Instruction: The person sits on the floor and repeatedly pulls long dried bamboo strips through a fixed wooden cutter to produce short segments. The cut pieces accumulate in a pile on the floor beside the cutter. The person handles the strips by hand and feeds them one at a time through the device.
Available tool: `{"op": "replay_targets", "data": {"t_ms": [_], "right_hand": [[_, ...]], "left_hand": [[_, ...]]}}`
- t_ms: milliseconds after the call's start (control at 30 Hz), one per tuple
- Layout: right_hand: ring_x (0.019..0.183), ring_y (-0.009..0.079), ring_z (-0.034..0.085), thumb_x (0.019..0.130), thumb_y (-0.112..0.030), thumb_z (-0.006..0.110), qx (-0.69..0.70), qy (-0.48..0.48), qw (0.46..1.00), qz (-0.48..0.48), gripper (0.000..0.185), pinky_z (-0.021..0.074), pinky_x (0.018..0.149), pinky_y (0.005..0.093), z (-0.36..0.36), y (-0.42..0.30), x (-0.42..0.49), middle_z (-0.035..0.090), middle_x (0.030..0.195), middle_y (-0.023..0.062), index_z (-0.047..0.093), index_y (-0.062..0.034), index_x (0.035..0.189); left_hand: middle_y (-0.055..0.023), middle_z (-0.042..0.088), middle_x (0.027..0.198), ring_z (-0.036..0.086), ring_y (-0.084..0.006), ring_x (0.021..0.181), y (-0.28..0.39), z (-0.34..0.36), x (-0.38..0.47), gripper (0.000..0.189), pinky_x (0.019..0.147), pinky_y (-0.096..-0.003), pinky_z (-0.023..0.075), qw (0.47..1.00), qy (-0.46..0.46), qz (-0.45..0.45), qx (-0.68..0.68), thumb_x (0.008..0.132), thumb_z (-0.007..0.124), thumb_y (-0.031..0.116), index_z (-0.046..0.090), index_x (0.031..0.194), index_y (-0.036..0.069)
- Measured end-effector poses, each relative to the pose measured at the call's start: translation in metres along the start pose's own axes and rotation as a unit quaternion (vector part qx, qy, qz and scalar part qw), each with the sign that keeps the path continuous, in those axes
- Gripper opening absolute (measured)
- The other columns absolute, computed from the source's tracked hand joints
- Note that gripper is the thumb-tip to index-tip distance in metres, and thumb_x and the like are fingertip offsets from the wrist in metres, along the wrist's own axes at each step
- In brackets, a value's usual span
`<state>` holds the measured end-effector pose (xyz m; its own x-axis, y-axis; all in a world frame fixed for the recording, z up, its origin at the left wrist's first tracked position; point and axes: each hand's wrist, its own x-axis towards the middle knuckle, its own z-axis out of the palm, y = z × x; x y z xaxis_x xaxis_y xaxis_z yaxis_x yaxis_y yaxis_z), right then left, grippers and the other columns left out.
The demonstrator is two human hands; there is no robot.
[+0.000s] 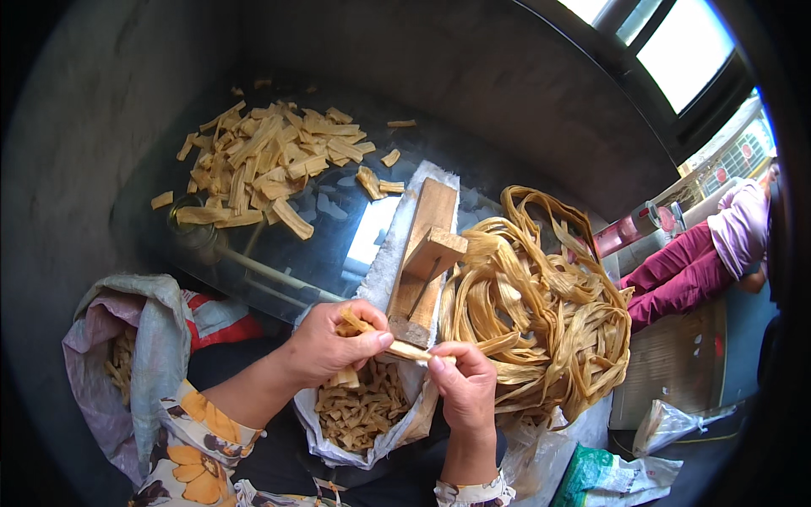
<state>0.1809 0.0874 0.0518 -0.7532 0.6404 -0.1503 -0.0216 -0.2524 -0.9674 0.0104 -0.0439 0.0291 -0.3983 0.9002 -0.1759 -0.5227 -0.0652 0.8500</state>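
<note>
My left hand [342, 339] pinches a bundle of short tan dried strips, and one light strip [408, 350] runs from it towards my right hand [464, 377]. The right fingers grip that strip's other end. It lies across the near end of a wooden board [423, 212]. Fixed on the board is an upright wooden block [437, 248], with a thin dark metal piece [424, 288] sloping down from it. Below my hands, an open white woven sack [320, 443] holds many short cut pieces [361, 412]. A tangled heap of long dried strips [538, 304] sits beside my right hand.
A loose pile of flat pieces [272, 158] covers part of the glass tabletop [304, 253]. White padding [388, 260] lies under the board. Another woven sack [152, 336] stands at left. On the right are a person [697, 260], a green-white bag [608, 478] and clear plastic [671, 428].
</note>
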Motion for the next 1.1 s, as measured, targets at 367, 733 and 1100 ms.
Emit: {"op": "replay_targets", "data": {"t_ms": [367, 733, 1100], "right_hand": [[0.071, 0.0287, 0.065, 0.086, -0.016, 0.074, -0.515, 0.181, 0.798, -0.255, 0.016, 0.0499, 0.061, 0.0382, 0.000, 0.024, 0.052, 0.062, 0.083, 0.0107, 0.064, -0.0061, 0.095], [0.071, 0.0274, 0.064, 0.080, -0.016, 0.076, -0.401, -0.014, 0.829, -0.389, 0.015, 0.0500, 0.064, 0.0346, -0.002, 0.025, -0.003, 0.067, 0.082, 0.0099, 0.067, -0.0045, 0.082], [0.085, 0.0281, 0.065, 0.080, -0.001, 0.073, -0.531, 0.091, 0.747, -0.390, 0.016, 0.0513, 0.073, 0.0368, -0.030, 0.005, -0.013, 0.068, 0.090, 0.0107, 0.067, -0.0036, 0.094]], "left_hand": [[-0.0080, 0.066, 0.081, 0.062, -0.0150, 0.071, -0.032, -0.001, 0.050, 0.014, 0.067, -0.0290, 0.0503, 0.929, 0.202, 0.125, 0.284, 0.085, 0.073, 0.011, 0.065, 0.090, 0.001], [-0.0109, 0.067, 0.086, 0.066, -0.0346, 0.084, -0.018, 0.004, -0.001, 0.049, 0.073, -0.0426, 0.0507, 0.820, -0.284, 0.211, 0.449, 0.084, 0.068, 0.055, 0.069, 0.100, 0.009], [-0.0117, 0.072, 0.091, 0.069, -0.0271, 0.083, -0.024, 0.004, -0.004, 0.039, 0.073, -0.0354, 0.0534, 0.837, -0.335, 0.041, 0.431, 0.089, 0.070, 0.042, 0.072, 0.103, 0.006]]}}
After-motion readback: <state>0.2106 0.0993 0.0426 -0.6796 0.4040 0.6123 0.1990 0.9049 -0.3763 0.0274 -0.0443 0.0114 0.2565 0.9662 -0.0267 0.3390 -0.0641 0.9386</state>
